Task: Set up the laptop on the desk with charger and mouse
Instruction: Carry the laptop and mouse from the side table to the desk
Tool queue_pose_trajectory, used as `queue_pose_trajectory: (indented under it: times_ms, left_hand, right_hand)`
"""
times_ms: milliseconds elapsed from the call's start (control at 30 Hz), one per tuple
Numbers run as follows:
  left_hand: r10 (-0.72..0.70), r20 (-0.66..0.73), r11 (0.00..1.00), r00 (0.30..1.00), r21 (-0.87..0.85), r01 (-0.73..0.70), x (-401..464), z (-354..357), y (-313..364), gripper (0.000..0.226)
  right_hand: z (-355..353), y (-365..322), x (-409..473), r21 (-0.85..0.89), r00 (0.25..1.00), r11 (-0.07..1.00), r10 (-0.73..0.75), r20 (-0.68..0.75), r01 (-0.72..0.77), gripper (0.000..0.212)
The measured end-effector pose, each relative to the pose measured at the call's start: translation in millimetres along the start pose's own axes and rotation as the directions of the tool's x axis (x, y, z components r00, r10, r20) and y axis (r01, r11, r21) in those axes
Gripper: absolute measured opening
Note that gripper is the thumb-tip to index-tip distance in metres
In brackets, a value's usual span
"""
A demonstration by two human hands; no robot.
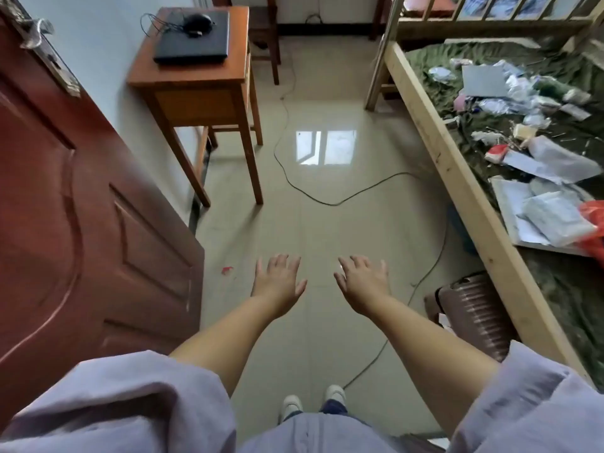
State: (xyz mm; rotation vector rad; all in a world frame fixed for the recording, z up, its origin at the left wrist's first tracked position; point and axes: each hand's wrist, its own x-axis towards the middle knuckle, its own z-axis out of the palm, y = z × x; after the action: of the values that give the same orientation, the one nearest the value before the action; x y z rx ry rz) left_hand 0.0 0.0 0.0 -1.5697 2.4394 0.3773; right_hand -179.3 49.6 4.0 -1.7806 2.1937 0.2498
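Observation:
A closed black laptop (192, 39) lies on a small brown wooden desk (176, 80) against the left wall, far ahead of me. On its lid rest a black mouse (197, 21) and a thin black cable (155, 22) with a small dark plug. My left hand (277, 282) and my right hand (361, 282) are held out palm down over the floor, fingers spread, holding nothing. Both hands are well short of the desk.
A red-brown door (65, 191) stands open at my left. A wooden bed frame (457, 178) on the right holds papers and plastic bags. A long cable (327, 201) snakes over the tiled floor. A brown suitcase (470, 312) stands by the bed; a chair (268, 34) is behind the desk.

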Motion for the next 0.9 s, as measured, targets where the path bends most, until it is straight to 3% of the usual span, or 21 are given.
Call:
queue_pose_trajectory:
  times_ms: [300,500,900]
  left_hand:
    - [0.055,0.088,0.998,0.995,-0.002,-0.055,39.9,-2.1,-3.5,0.057]
    - [0.066,0.154,0.996,0.986,-0.065,-0.057,117.2,-26.0,8.0,0.047]
    - [-0.084,0.059,0.975,0.995,-0.203,0.095,317.1,-119.7,48.5,0.047]
  right_hand:
    - [3.2,11.6,28.9,0.149,0.990,0.986,0.048,0.135,-0.068,0.043]
    - [-19.5,47.7,99.3,0.171,0.993,0.983,0.046,0.106,-0.064,0.043]
    - [-130.7,146.6,300.4,0.106,1.000,0.994,-0.005,0.011,0.004,0.044]
